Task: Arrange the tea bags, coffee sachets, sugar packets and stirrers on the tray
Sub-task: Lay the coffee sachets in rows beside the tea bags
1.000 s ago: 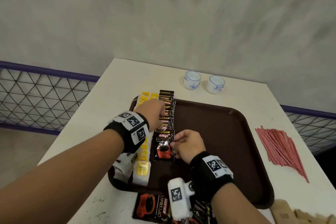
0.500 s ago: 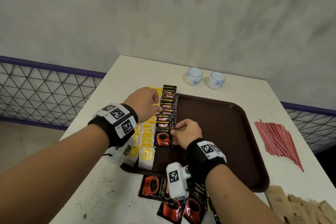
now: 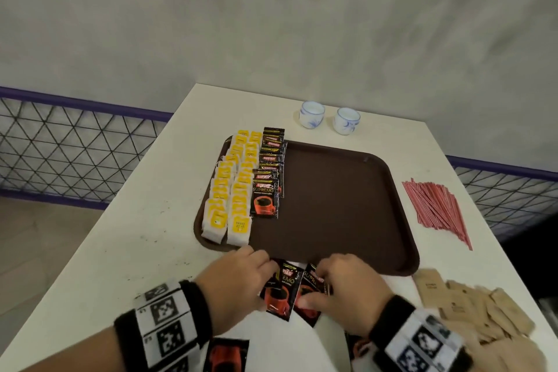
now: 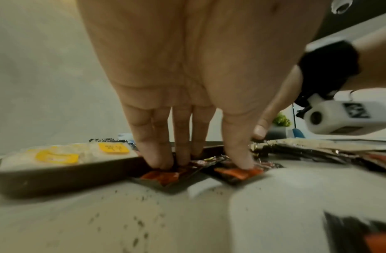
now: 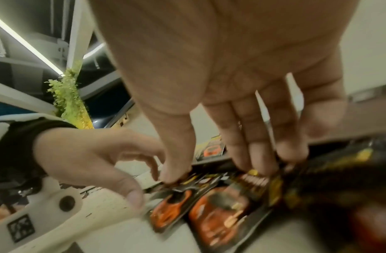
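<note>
The brown tray (image 3: 338, 205) carries two columns of yellow-tagged tea bags (image 3: 229, 199) on its left side, with a column of black coffee sachets (image 3: 268, 178) beside them. Two loose coffee sachets (image 3: 279, 290) lie on the table just before the tray's near rim. My left hand (image 3: 241, 275) holds the left one, fingertips (image 4: 161, 162) on its far end and thumb on its near end. My right hand (image 3: 341, 284) pinches the right sachet (image 3: 311, 287), thumb on its face and fingers over its top. Red stirrers (image 3: 434, 208) and brown sugar packets (image 3: 471, 305) lie on the table to the right.
Two small white-and-blue cups (image 3: 312, 114) stand behind the tray. More loose sachets (image 3: 226, 355) lie near the table's front edge under my wrists. The white table (image 3: 145, 251) ends close on the left, with a mesh railing beyond.
Both hands left the sachet column on the tray and came back to the near rim, onto the loose sachets on the table.
</note>
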The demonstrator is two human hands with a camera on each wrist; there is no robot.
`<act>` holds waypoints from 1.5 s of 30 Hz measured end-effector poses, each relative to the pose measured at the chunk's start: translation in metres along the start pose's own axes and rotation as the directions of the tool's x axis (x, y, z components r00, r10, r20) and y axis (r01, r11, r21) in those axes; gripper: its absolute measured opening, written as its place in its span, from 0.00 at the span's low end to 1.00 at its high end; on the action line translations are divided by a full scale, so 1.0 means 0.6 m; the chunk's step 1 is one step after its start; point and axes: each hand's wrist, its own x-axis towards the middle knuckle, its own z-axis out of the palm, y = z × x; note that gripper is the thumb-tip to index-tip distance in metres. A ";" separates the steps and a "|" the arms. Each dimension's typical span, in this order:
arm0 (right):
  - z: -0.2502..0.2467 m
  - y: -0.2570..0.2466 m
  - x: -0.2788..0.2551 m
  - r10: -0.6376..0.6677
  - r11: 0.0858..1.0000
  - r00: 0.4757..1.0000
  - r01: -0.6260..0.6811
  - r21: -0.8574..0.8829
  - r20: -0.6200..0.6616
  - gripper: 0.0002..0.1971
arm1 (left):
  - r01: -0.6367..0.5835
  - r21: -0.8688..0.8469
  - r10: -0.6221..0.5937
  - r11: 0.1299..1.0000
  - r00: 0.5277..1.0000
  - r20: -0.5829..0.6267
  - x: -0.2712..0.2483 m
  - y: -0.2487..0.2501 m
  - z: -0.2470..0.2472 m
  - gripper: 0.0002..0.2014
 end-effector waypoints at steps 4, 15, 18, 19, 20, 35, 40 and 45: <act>0.039 -0.050 0.013 0.092 0.994 0.990 -0.097 -0.043 -0.107 0.30 | -0.035 0.157 0.048 0.987 0.996 -0.074 0.004 0.001 0.026 0.20; 0.059 -0.065 0.030 0.127 0.946 0.977 -0.067 0.317 -0.172 0.17 | 0.220 -0.234 -0.210 0.947 0.976 0.064 -0.015 0.002 0.021 0.29; 0.057 -0.054 0.029 0.127 0.900 0.977 -0.040 0.434 -0.173 0.19 | 0.219 -0.234 -0.212 0.947 0.976 0.055 -0.017 0.000 0.009 0.23; 0.052 -0.049 0.029 0.137 0.885 0.975 -0.041 0.464 -0.174 0.18 | 0.218 -0.269 -0.213 0.938 0.976 0.050 -0.018 -0.002 0.000 0.19; 0.045 -0.042 0.028 0.148 0.866 0.972 -0.039 0.498 -0.182 0.17 | 0.222 -0.320 -0.218 0.921 0.975 0.047 -0.017 -0.007 -0.011 0.14; -0.068 0.024 0.127 0.199 0.714 0.937 0.064 0.697 -0.289 0.12 | 0.337 -0.554 -0.452 0.761 0.888 -0.081 0.177 -0.139 -0.094 0.01; -0.043 -0.001 0.195 0.179 0.744 0.956 0.024 0.667 -0.234 0.14 | 0.416 -0.405 -0.464 0.814 0.885 -0.023 0.200 -0.168 -0.083 0.05; -0.030 -0.028 0.236 0.183 0.780 0.957 -0.001 0.626 -0.225 0.16 | 0.429 -0.323 -0.464 0.844 0.885 -0.035 0.208 -0.180 -0.081 0.06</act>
